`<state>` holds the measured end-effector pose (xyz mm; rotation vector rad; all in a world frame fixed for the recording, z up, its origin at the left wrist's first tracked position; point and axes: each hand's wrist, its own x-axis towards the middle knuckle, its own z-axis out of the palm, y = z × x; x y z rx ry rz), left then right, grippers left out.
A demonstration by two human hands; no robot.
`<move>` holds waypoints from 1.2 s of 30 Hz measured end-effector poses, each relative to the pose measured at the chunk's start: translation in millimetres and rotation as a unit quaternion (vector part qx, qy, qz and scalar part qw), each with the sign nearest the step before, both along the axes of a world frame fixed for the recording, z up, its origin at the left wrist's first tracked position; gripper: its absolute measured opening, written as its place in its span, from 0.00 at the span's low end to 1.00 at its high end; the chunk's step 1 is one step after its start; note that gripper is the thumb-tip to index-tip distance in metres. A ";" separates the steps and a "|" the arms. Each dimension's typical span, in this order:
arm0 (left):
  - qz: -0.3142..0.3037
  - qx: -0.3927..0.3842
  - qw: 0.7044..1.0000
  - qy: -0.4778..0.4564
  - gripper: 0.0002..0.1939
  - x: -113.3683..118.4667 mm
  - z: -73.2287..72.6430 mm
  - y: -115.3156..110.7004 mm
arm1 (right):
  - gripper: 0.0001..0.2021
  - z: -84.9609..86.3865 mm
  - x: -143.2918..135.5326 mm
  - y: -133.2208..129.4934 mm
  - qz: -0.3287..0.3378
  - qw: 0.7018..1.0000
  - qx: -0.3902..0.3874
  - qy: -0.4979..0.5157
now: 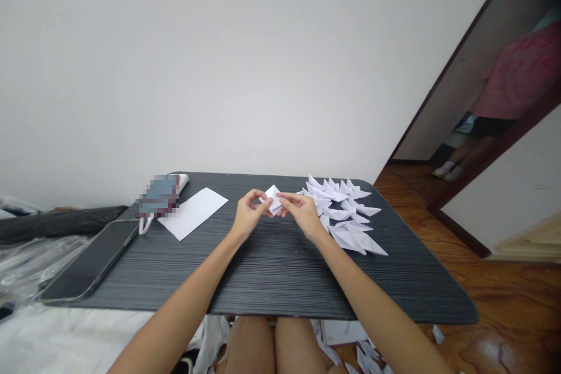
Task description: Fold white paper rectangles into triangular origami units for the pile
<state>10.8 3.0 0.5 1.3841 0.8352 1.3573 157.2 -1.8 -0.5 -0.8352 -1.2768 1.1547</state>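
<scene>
Above the middle of the dark table (272,280), a small folded white paper (274,197) is held between both hands. My left hand (250,210) pinches its left side with thumb and fingers. On its right side, my right hand (301,210) grips it the same way. The paper has a diamond-like outline with a pointed top. Just right of my right hand lie several folded white paper boats (346,213) with sharp tips, spread in rows. A flat white sheet (193,213) rests to the left of my left hand.
A dark phone (92,260) lies at the table's left edge, near a blurred-out object (158,196) with a white cable. Folded papers (368,356) are on the floor below. A person in a pink shirt (521,76) stands beyond the doorway at right.
</scene>
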 end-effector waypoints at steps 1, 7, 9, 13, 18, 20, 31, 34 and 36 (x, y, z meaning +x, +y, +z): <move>-0.001 0.002 1.000 0.007 0.14 1.5 -0.4 -0.1 | 0.18 0.3 -0.5 -0.1 0.003 1.000 -0.009 0.004; 0.005 0.018 1.000 -0.001 0.19 3.8 -1.7 1.2 | 0.18 3.3 0.3 -0.7 0.028 0.998 -0.058 0.011; 0.001 0.011 1.000 0.004 0.21 2.7 -1.3 1.7 | 0.13 4.7 2.6 -0.9 0.046 0.998 -0.052 -0.003; 0.002 -0.010 1.000 -0.008 0.23 0.7 -0.6 3.1 | 0.15 5.4 6.3 0.2 0.086 0.995 0.008 -0.042; -0.030 -0.020 0.999 -0.007 0.23 3.4 -1.4 0.3 | 0.13 -2.0 5.3 2.4 -0.021 0.990 0.062 -0.126; -0.051 -0.018 0.999 -0.004 0.22 6.3 -2.1 -2.7 | 0.12 -5.3 5.6 2.3 -0.059 0.980 0.087 -0.166; -0.128 -0.027 0.991 -0.002 0.19 13.1 -4.4 -9.7 | 0.10 -7.6 5.0 5.6 -0.098 0.980 0.096 -0.145; -0.135 -0.019 0.991 0.007 0.20 13.1 -5.9 -9.8 | 0.09 -6.8 5.4 6.4 -0.089 0.984 0.086 -0.131; -0.132 -0.015 0.991 0.010 0.20 13.1 -7.1 -9.4 | 0.10 -5.9 6.1 6.2 -0.094 0.981 0.093 -0.141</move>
